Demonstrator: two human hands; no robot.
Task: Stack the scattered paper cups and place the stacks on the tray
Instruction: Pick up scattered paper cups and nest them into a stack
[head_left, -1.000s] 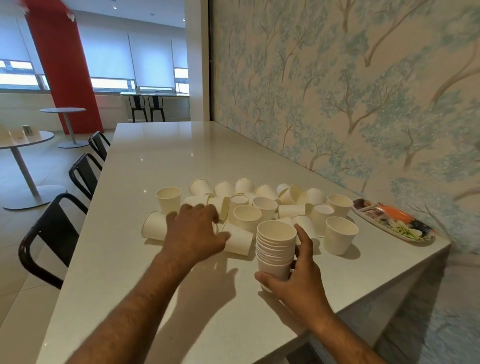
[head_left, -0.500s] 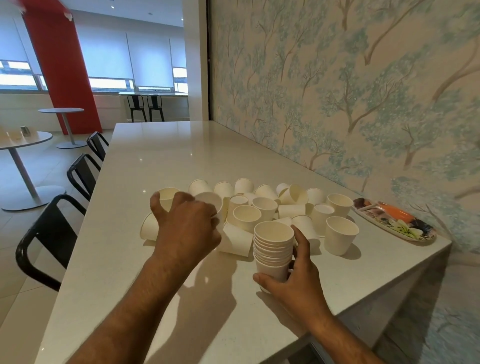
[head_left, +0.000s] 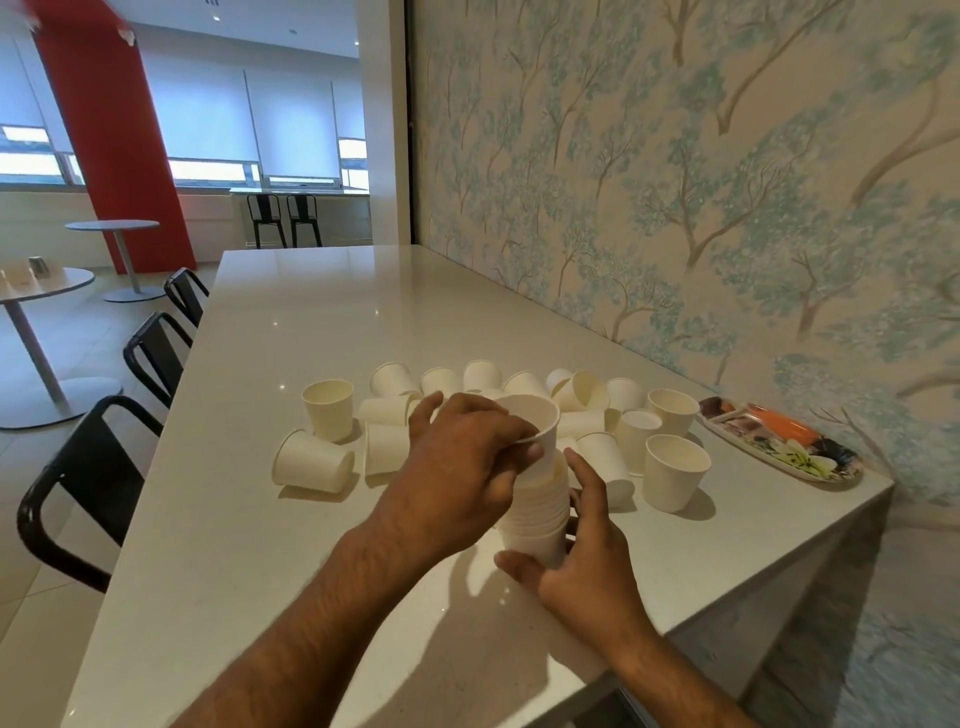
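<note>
A stack of white paper cups (head_left: 537, 512) stands upright on the white table (head_left: 322, 322). My right hand (head_left: 582, 561) wraps around its base. My left hand (head_left: 462, 467) grips a single paper cup (head_left: 535, 423) by the rim, set into the top of the stack. Behind the stack several loose paper cups (head_left: 571, 395) lie scattered, some upright, some on their sides. One upright cup (head_left: 672, 470) stands to the right, another upright cup (head_left: 328, 408) to the left. The patterned oval tray (head_left: 779, 441) lies at the far right beside the wall.
A wallpapered wall (head_left: 727, 182) runs along the table's right side. The table's corner edge (head_left: 883, 491) is just past the tray. Black chairs (head_left: 78, 483) line the left side. A round table (head_left: 36, 283) stands further left.
My left hand lifted one cup out of the scattered pile and carried it right, onto the top of the stack. My right hand kept holding the stack.
</note>
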